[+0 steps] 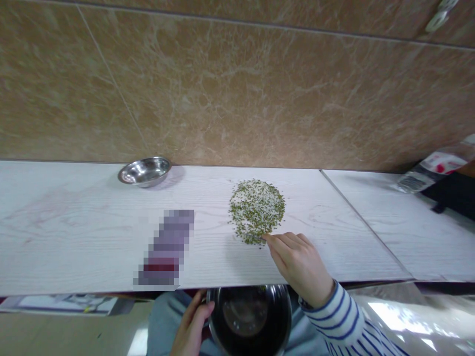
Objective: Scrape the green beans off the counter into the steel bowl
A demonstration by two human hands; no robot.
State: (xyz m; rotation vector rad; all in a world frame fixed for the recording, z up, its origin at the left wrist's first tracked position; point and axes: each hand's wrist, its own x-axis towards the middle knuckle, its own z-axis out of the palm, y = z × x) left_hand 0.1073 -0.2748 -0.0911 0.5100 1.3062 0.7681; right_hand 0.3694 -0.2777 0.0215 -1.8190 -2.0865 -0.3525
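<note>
My open right hand (pixel 300 267) touches the edge of the green grains (pixel 256 211); my left hand (pixel 193 329) grips a steel bowl (pixel 282 316) below the worktop (pixel 74 247).

A roughly round, thin patch of small dark-green seeds (pixel 256 211) lies scattered on the white wood-grain table (pixel 74 237), the pale surface showing between them. A stainless steel bowl (pixel 287 309), dark inside, sits upright just beyond the table's near edge, lower than its top.

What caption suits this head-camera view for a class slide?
Right hand touches scattered green flakes; left hand grips a steel bowl.
</note>
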